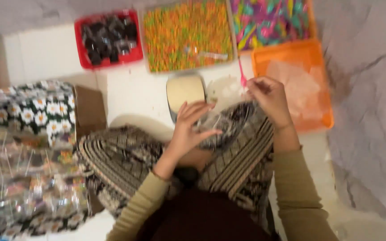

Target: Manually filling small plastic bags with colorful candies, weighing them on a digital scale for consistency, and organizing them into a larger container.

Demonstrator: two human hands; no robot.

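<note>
Dark maroon top and olive sleeves point(295, 196) fill the bottom of the head view, with patterned striped trousers point(121, 165) on crossed legs above them. Left hand point(188, 131) is over the lap, fingers spread and half curled, touching a clear plastic bag point(222, 127) (blurred; a firm grip can't be confirmed). Right hand point(269, 96) sits just right of the bag, fingers pinched together, apparently on the bag's upper edge; contents unreadable. Beyond the bag: a cream roll-like object point(185, 91) on the white floor. Farther beyond it, a tray of orange-green bits point(188, 35), a red tray point(79, 38) of dark pieces to its left, a multicoloured tray point(269, 20) to its right. Right of the bag, an orange tray point(325, 120). Far left of the bag, a flower-print box point(27, 107) holding wrapped packets point(32, 187).
</note>
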